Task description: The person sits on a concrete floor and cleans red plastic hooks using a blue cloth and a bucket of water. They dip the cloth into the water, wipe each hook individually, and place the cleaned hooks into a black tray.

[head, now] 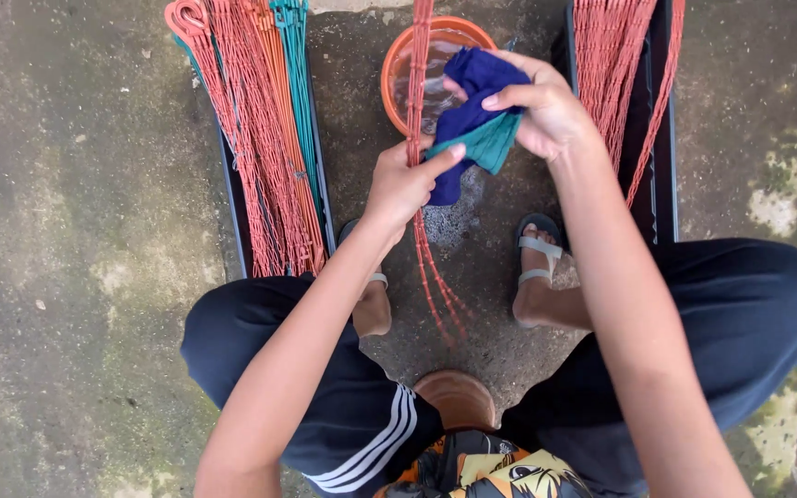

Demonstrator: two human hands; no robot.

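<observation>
Orange basin (397,57) holds water | your right hand (546,111) clutches blue-teal cloth (472,120) at its rim | left hand (403,184) pinches red hangers (428,267) | bare concrete (76,231) lies open at left

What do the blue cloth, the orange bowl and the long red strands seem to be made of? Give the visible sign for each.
Blue cloth: soft woven or knitted fabric, matte; it folds and bunches in the right hand. Orange bowl: probably plastic, with a smooth, even-coloured rim, and it holds water. Red strands: thin and stiff, likely coated wire or plastic; the left hand holds a bundle.
</observation>
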